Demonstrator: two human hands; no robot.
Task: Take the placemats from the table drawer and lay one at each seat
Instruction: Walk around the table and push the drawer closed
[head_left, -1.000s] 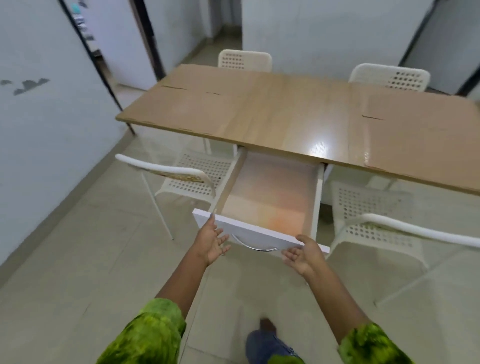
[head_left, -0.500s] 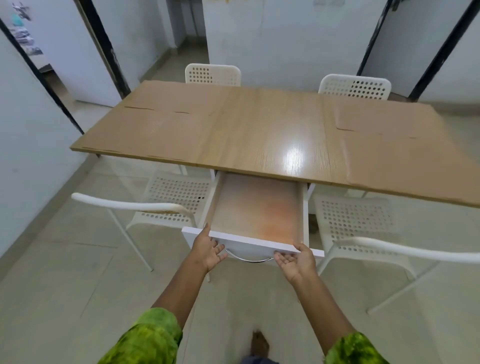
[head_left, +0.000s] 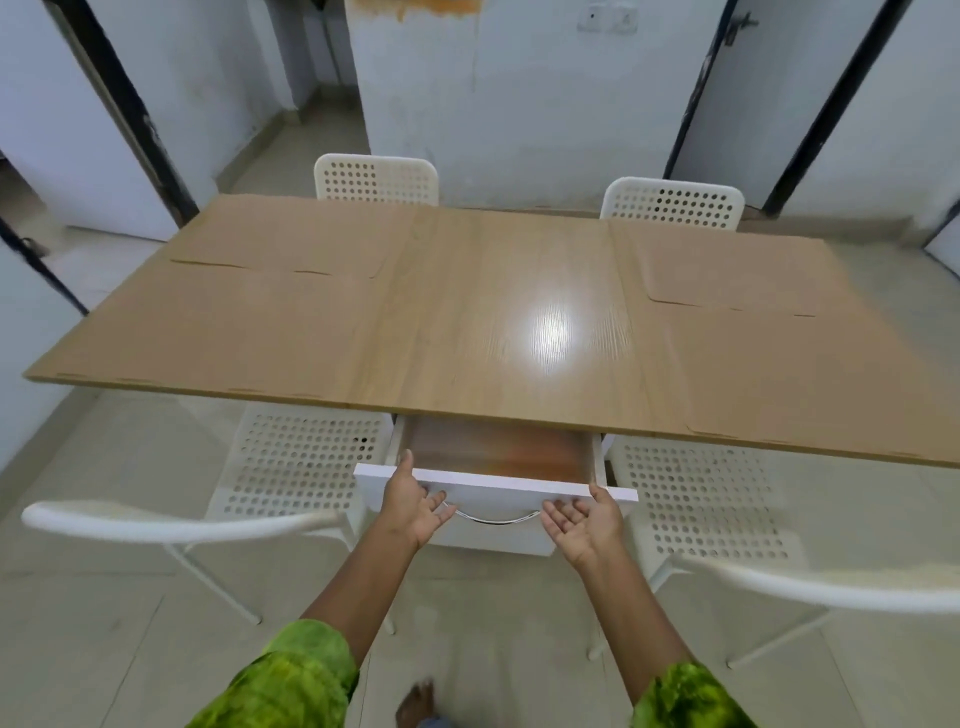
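Several tan placemats lie flat on the wooden table (head_left: 498, 312), one at the far left (head_left: 280, 241), one at the near left (head_left: 208, 332), one at the far right (head_left: 727, 270) and one at the near right (head_left: 810, 379). The white drawer (head_left: 514, 487) sticks out a short way from under the near table edge. The part of its orange-tinted floor (head_left: 498, 449) that shows holds nothing. My left hand (head_left: 415, 501) presses flat on the drawer front, thumb over its top edge. My right hand (head_left: 584, 522) rests palm-up against the front's right end. A metal handle (head_left: 496, 518) shows between them.
White perforated chairs stand at each seat: near left (head_left: 306, 467), near right (head_left: 701, 499), far left (head_left: 376, 179), far right (head_left: 672, 202). The backrests of the near chairs flank my arms. Walls and dark door frames ring the room. My bare foot (head_left: 415, 704) is on the tiled floor.
The drawer has slid far back under the table, with both hands staying on its front. My view has risen to take in the whole tabletop.
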